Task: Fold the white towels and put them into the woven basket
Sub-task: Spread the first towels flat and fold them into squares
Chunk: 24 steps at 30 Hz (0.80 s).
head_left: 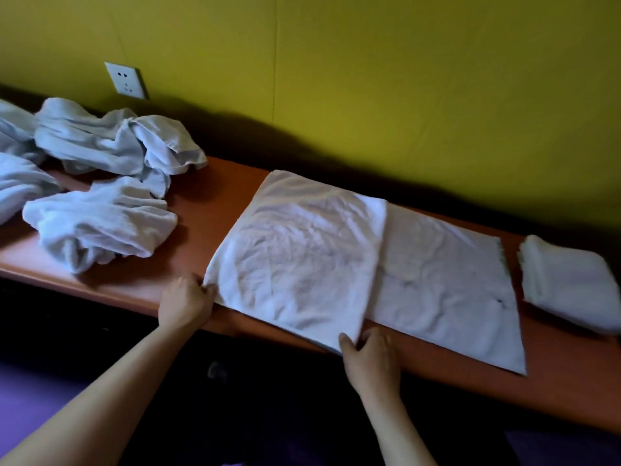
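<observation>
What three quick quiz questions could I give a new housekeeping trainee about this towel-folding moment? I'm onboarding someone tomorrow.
1. True or false: the woven basket is in view.
2. Which hand pinches the near corner of the folded-over flap of the flat towel: A left, B right?
3. Where do the crumpled towels lie on the shelf?

Key: 1 false. 2 B, the right hand; the left hand holds the left corner. 3 At its left end.

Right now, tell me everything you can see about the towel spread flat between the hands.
The flat towel is white terry cloth, creased, lying on the orange-brown shelf. Its left part is folded over the middle, leaving a single layer on the right. The left hand pinches its near left corner; the right hand grips the folded flap's near edge. It overhangs the front edge slightly.
</observation>
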Each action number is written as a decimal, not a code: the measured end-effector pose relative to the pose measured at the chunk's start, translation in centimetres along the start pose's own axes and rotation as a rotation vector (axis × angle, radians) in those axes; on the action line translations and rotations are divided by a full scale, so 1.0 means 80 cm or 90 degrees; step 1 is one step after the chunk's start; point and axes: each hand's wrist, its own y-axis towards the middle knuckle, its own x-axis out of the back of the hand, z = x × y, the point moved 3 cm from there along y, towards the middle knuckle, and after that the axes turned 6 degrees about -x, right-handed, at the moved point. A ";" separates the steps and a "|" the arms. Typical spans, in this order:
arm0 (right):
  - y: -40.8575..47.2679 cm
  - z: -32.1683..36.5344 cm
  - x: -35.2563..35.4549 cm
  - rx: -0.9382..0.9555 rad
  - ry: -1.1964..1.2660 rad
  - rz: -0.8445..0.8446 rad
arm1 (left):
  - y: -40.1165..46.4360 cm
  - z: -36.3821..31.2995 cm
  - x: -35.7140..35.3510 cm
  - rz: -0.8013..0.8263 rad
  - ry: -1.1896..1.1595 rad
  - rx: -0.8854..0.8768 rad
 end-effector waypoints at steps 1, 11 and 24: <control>-0.003 -0.002 0.000 0.000 0.011 -0.004 | -0.007 -0.002 0.001 0.001 0.001 -0.005; -0.016 -0.056 0.036 -0.033 0.229 0.003 | -0.119 -0.017 0.022 -0.011 -0.183 0.073; -0.018 -0.057 0.092 -0.058 0.684 0.100 | -0.151 -0.028 0.043 0.044 -0.499 -0.033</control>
